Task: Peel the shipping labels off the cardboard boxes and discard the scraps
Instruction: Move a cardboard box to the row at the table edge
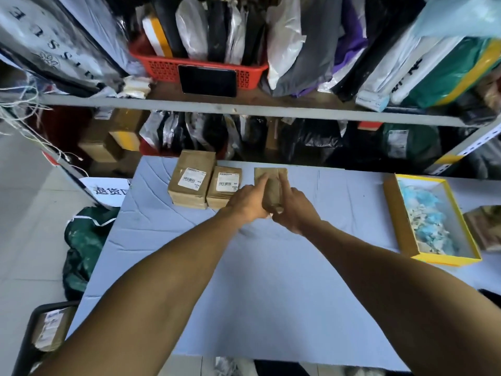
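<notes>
Shelves crammed with bagged parcels rise behind a pale blue surface (271, 267), and a red basket (162, 69) with a dark tablet (208, 80) propped against it sits on the upper shelf.

Three cardboard boxes stand in a row along the far edge of the surface. The left box (192, 183) and the middle box (224, 189) each carry one white shipping label on top, so I count two labels showing: the left label (192, 179) and the middle label (227, 182). The right box (271, 183) shows bare brown cardboard on top where it is not covered; any label elsewhere on it I cannot see.

Both hands are on that right box. The left hand (248, 203) lies against its left side with fingers stretched forward along the top edge, and the right hand (292, 210) clasps the right side, fingers curled round the near end. The box looks slightly lifted or tipped at its near end, though blur makes that uncertain. Its long axis runs away from the person, straight ahead of both arms.

Over to the right, well apart from the boxes, sits one yellow tray (406, 234) filled with blue and white scraps (425, 221). Judging by the layout, the right hand is the nearer one for dropping scraps there, while the two labelled boxes lie just to the left of the left hand, the middle one almost touching it.
</notes>
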Demonstrator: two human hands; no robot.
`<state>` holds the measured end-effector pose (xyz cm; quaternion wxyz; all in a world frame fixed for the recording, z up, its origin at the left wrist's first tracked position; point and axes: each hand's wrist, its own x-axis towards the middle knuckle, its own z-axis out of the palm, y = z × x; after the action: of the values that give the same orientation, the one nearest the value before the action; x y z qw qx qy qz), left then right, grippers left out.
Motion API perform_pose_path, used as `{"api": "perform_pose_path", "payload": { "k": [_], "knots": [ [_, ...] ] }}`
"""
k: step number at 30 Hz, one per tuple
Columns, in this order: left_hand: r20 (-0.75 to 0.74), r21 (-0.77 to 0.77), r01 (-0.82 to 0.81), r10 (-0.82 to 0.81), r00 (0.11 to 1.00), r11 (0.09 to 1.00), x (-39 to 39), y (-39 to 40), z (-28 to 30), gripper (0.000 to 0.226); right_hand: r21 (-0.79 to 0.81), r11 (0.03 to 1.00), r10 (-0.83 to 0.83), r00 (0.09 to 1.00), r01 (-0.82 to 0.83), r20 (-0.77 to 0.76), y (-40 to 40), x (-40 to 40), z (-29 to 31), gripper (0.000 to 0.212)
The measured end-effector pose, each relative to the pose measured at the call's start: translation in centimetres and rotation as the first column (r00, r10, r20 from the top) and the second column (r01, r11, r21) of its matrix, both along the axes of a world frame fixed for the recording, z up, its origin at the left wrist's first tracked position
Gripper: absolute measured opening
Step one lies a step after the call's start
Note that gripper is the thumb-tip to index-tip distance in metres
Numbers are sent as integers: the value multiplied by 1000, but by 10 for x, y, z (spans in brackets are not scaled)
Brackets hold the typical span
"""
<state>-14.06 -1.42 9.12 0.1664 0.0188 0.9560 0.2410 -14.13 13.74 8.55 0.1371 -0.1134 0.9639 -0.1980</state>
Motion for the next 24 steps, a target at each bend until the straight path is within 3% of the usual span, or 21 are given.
{"api": "perform_pose_path", "payload": {
  "k": [10,15,17,21,24],
  "knots": [
    [31,14,-54,53,998,998,-100,17,-58,91,-22,1000,15,996,-13,89,14,-110,-61,105],
    [-4,-100,-14,13,1000,995,-109,23,-94,54,71,996,51,991,-60,126,18,-127,-92,64],
    [-16,-114,-9,7,1000,993,-109,23,-98,48,93,993,66,990,-78,124,18,-130,-97,57],
    [14,-119,0,1,1000,993,-112,23,-94,50,151,984,70,985,-94,156,16,-131,-94,65],
    [3,-180,38,-38,999,983,-101,18,-87,53,210,969,126,992,-129,28,9,-124,-85,81]
  ]
}}
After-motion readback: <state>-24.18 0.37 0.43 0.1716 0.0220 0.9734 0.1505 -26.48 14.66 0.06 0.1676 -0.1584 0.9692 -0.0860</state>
